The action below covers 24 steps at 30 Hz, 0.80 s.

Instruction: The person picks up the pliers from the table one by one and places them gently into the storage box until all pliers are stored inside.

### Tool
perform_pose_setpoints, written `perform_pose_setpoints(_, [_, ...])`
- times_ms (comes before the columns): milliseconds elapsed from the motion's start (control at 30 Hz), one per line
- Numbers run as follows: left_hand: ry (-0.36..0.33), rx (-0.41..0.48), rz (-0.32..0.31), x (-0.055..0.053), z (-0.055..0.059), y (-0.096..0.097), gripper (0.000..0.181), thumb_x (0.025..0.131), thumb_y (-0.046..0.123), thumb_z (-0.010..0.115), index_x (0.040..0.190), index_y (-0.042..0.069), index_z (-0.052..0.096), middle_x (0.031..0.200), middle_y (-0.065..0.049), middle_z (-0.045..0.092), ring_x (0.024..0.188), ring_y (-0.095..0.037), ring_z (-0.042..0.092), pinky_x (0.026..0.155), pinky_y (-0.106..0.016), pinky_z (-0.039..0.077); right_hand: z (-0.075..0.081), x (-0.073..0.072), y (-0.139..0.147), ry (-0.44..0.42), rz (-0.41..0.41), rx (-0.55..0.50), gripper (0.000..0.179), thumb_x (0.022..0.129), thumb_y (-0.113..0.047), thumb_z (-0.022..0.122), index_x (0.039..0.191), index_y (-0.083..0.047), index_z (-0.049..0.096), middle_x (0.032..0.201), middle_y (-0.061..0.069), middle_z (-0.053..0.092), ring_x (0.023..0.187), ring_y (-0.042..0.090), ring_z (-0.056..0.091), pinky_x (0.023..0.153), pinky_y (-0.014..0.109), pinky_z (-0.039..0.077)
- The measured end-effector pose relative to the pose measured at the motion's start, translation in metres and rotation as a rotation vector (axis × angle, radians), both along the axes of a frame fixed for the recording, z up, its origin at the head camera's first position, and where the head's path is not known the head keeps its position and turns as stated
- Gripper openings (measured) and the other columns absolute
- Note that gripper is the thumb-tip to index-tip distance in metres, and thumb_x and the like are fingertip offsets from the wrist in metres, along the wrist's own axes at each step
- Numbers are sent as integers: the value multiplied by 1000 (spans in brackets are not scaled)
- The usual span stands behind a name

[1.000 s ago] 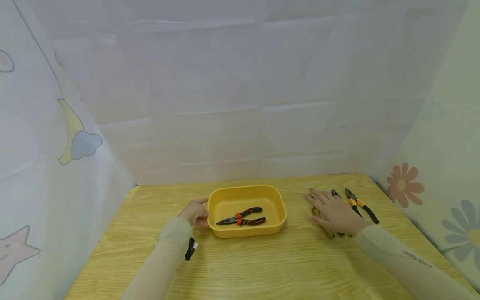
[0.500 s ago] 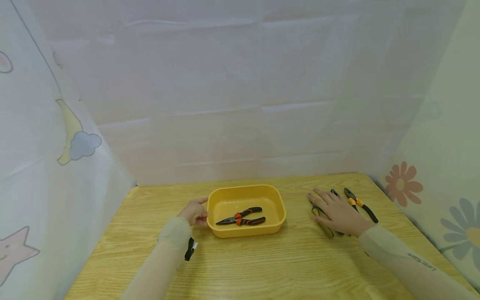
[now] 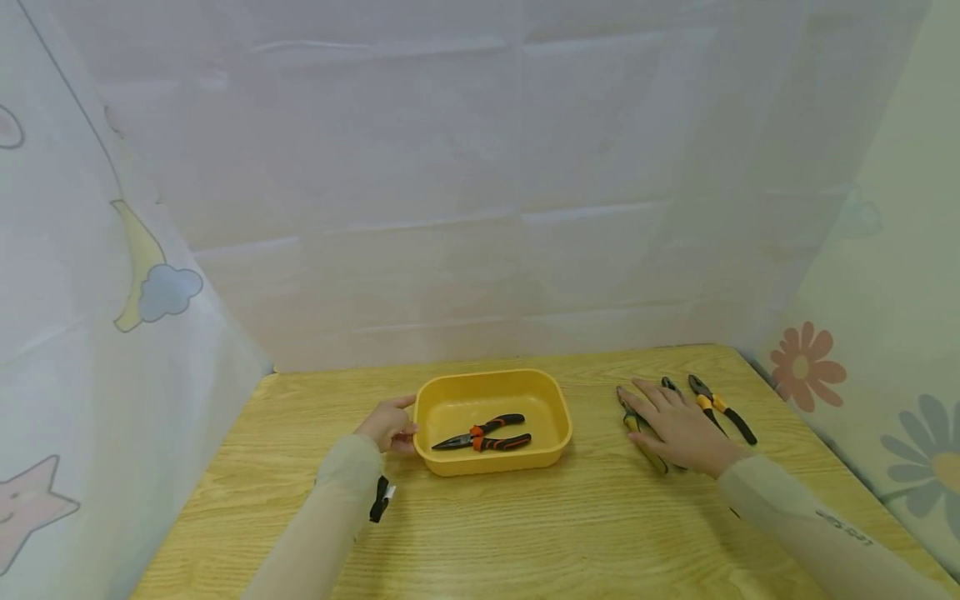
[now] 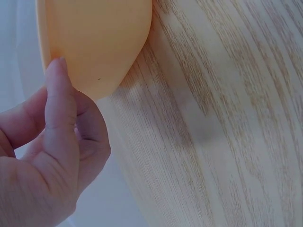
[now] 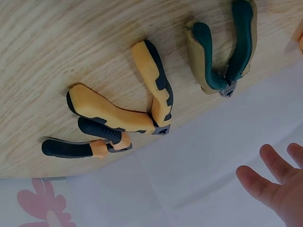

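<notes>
My left hand (image 3: 388, 425) holds the left side of a yellow plastic tray (image 3: 491, 467); in the left wrist view a fingertip presses the tray's wall (image 4: 109, 42). Inside the tray lie long-nose pliers (image 3: 477, 432) with black and orange handles. My right hand (image 3: 678, 429), fingers straight and spread, hovers over the pliers at the right and holds nothing. Partly under it are green-handled pliers (image 5: 203, 56), their handles apart. Beside these, mostly hidden by the hand in the head view, are yellow-and-black pliers (image 5: 161, 90). Black-handled pliers with orange collars (image 3: 738, 423) lie farthest right.
Everything stands on a wood-grain table (image 3: 480, 533). A pale sheet (image 3: 480, 208) hangs along its back edge, and printed sheets close off the left and right sides. A small black strap (image 3: 381, 498) shows by the left wrist.
My right hand has shifted slightly to the right, uncovering more of the green-handled pliers. The left hand, tray and pliers inside it look the same.
</notes>
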<state>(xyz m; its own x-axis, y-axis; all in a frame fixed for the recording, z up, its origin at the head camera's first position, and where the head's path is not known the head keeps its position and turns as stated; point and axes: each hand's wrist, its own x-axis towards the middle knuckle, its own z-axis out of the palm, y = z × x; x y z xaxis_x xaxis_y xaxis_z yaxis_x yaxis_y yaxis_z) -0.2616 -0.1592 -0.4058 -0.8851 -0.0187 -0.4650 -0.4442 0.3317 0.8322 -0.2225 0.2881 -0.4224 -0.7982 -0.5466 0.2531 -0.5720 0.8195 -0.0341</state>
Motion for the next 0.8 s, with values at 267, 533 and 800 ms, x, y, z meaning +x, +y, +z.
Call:
perform_pose_setpoints(267, [2,-12,-3,0,0,0,64,94,-10,51,153,6,30,83,-15,52,57,-15,47,48,-23,52,-6,1,2,21,-23,8,63,92,-28,68,144,-4,44,148,25,32,122,47,43,90,70,38])
perform_pose_setpoints(533, [7,-13,-1,1,0,-1,64,94,-11,50,152,6,31,83,-16,53,57,-15,47,48,-23,52,-23,-3,8,32,-50,33,65,93,-34,66,147,-8,40,148,24,33,123,47,42,87,72,38])
perform_pose_setpoints(800, [20,-11,-9,2,0,-1,63,94,-11,50,152,6,31,85,-17,54,57,-15,47,47,-23,52,-35,-6,10,21,-61,25,63,92,-33,67,143,-3,45,147,28,34,121,50,44,89,67,41])
